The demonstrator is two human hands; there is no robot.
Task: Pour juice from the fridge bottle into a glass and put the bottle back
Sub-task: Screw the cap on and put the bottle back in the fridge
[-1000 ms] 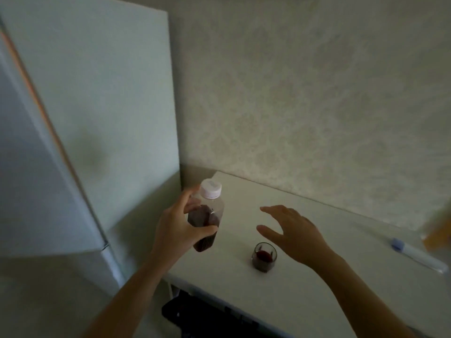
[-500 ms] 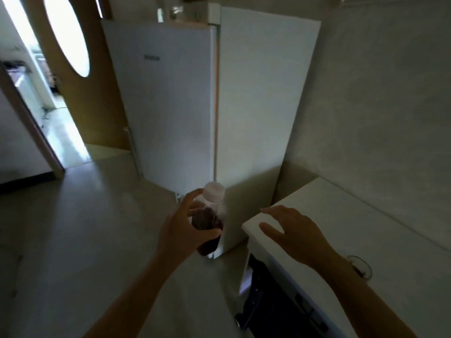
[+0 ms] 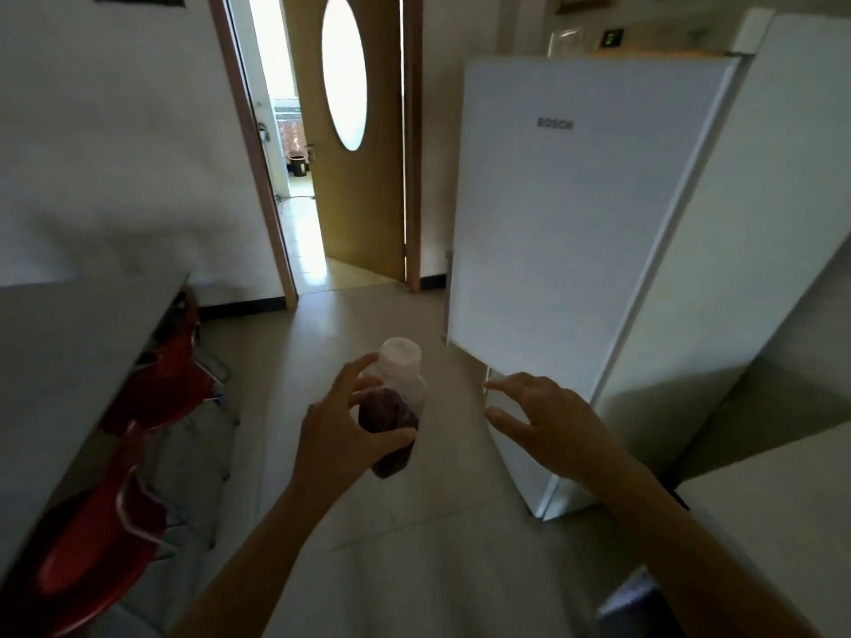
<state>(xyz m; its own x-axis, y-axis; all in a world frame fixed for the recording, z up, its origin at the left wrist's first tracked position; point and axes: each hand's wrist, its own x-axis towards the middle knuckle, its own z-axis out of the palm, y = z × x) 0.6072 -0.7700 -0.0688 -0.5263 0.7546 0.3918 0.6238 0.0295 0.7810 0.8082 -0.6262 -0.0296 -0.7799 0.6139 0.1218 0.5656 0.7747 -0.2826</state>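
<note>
The left hand [image 3: 340,435] is gripping the capped bottle [image 3: 395,407]; the right hand [image 3: 548,425], fingers spread, is nearing the fridge door [image 3: 575,214]; returning is pending

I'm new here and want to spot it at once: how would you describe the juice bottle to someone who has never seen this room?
Find the tall white fridge on the right. Just left of its lower corner, the left hand holds a small clear bottle above the floor. Its white cap and dark red juice set it apart.
</note>
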